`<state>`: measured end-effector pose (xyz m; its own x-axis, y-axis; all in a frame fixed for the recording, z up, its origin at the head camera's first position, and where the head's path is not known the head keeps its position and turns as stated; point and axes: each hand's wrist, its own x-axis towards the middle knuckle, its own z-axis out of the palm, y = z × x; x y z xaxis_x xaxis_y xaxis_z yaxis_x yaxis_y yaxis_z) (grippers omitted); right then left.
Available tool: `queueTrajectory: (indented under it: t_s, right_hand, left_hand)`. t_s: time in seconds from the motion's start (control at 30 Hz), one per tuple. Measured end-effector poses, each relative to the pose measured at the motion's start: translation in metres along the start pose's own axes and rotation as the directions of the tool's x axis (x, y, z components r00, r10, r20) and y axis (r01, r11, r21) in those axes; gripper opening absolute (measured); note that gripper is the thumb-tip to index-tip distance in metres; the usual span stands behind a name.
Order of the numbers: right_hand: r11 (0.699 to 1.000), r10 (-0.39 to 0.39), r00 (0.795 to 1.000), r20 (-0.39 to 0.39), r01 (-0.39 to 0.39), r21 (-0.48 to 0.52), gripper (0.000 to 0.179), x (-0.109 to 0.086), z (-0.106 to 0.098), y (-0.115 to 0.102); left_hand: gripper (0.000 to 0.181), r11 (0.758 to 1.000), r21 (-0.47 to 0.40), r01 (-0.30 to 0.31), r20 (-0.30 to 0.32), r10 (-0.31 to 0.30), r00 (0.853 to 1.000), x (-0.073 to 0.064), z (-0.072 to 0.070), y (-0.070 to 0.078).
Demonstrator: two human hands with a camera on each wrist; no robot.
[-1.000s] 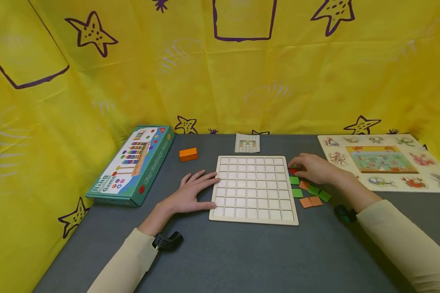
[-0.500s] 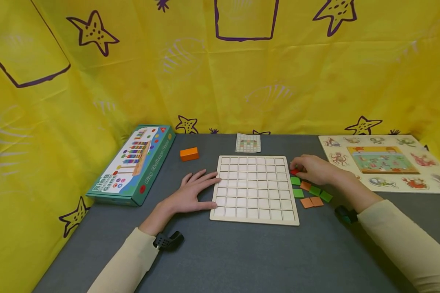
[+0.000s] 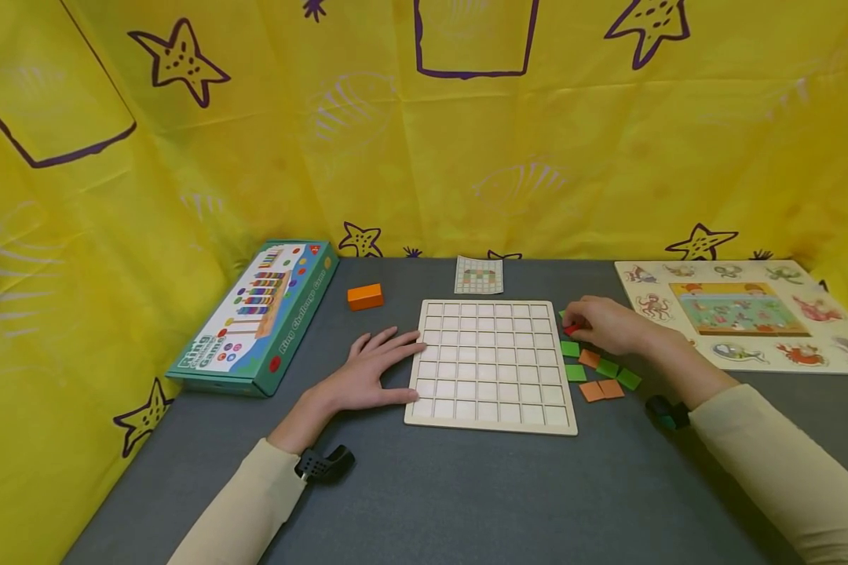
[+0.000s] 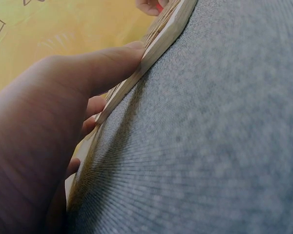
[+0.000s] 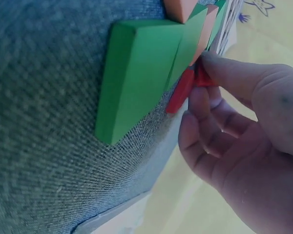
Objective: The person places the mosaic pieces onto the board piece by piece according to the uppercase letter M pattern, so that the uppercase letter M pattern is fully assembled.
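Note:
A pale wooden grid board (image 3: 491, 429) lies flat in the middle of the head view. My left hand (image 3: 367, 377) rests at its left edge, fingers spread; in the left wrist view the thumb (image 4: 105, 68) touches the board's rim. Right of the board, my right hand (image 3: 608, 326) pinches a red tile (image 5: 203, 77) between thumb and fingertips. A second red tile (image 5: 179, 91) is beside the fingertips in the right wrist view. Loose green tiles (image 3: 575, 373) and orange tiles (image 3: 591, 391) lie around that hand, some partly hidden by it.
A small pattern card (image 3: 479, 276) lies behind the board. A game box (image 3: 254, 322) and an orange block (image 3: 364, 297) are at the left. At the right lies a sea-animal puzzle board (image 3: 742, 310). A yellow cloth (image 3: 424, 157) hangs behind the grey table.
My right hand has shifted very slightly to the right at the tiles, and a green tile shows again beyond its fingertips. The left hand and the board have stayed in place.

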<state>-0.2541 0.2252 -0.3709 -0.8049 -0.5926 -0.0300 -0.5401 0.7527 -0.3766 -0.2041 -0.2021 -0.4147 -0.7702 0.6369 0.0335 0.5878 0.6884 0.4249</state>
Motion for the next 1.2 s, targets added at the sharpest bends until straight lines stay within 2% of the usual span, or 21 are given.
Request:
queueTrajectory:
  t_s: [0.2, 0.33, 0.5, 0.87, 1.2]
  right_hand:
    - [0.998, 0.008, 1.000, -0.012, -0.008, 0.055, 0.009, 0.001, -0.005, 0.000]
    - [0.992, 0.009, 0.999, -0.037, -0.004, 0.125, 0.017, 0.002, -0.008, -0.004]
    - [0.987, -0.018, 0.999, -0.043, 0.025, 0.162, 0.025, 0.004, -0.009, -0.011]
    - [0.956, -0.033, 0.999, -0.040, 0.043, 0.289, 0.021, 0.023, -0.005, -0.032]
    - [0.922, 0.004, 0.998, -0.063, 0.021, 0.387, 0.018, 0.041, 0.003, -0.043]
  left_hand:
    - [0.079, 1.000, 0.000, -0.020, -0.007, 0.020, 1.000, 0.000, -0.001, 0.001]
    - [0.079, 1.000, -0.007, -0.026, -0.014, 0.025, 1.000, -0.001, -0.001, 0.001]
    - [0.079, 1.000, -0.004, -0.022, -0.011, 0.022, 1.000, 0.000, -0.001, 0.000]
    - [0.081, 1.000, -0.010, -0.023, -0.014, 0.023, 1.000, 0.000, 0.001, -0.001]
    - [0.080, 1.000, -0.015, -0.025, -0.013, 0.025, 1.000, 0.000, 0.000, -0.002]
